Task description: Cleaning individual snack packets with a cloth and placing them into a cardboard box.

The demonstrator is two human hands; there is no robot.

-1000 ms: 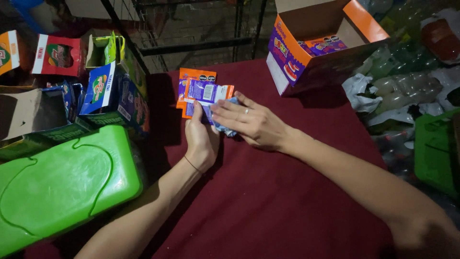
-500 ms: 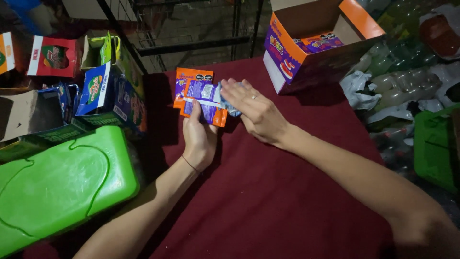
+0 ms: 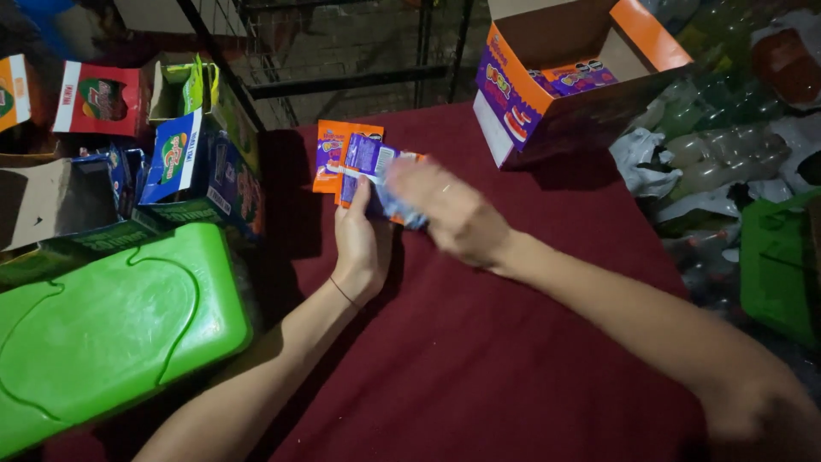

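Both hands (image 3: 363, 244) (image 3: 453, 214) hold purple-orange packets (image 3: 366, 162) over the maroon cloth (image 3: 479, 342)

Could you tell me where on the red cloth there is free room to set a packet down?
The red cloth is bare between the forearms and beside the open carton. It is crowded at the packets under both hands, and the box stack lines the left edge.

The right hand (image 3: 457, 214) is sweeping across the purple and orange packets (image 3: 368, 167), now motion-blurred and lying further over them than a second ago. The left hand (image 3: 361, 244) is sliding slightly beneath them.
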